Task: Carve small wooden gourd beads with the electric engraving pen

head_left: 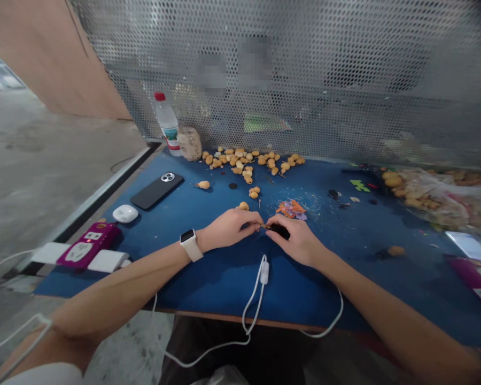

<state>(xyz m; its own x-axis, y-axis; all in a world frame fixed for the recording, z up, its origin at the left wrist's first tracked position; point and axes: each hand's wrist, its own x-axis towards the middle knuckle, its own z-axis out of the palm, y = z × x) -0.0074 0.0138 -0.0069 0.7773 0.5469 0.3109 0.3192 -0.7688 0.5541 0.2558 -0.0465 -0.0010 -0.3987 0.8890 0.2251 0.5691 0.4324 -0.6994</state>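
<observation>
My left hand [235, 227], with a white-banded watch [191, 245] on its wrist, has thumb and index finger pinched together on a tiny brown piece [263, 225]. Facing it, my right hand [299, 238] is closed around a small black object [279, 231], whose kind I cannot make out. The fingertips of both hands almost meet at the brown piece. Just beyond my left knuckles sits a small tan gourd [243, 206]. Orange and purple scraps [292, 208] lie in a little pile past my right hand.
Several small gourds [238, 158] lie along the perforated metal screen [304, 80]. Left are a bottle [169, 128], a phone [157, 191], a white case [125, 214] and a purple power strip [88, 245]. A white cord [260, 289] crosses the blue table's front edge. Bagged gourds [436, 198] stand right.
</observation>
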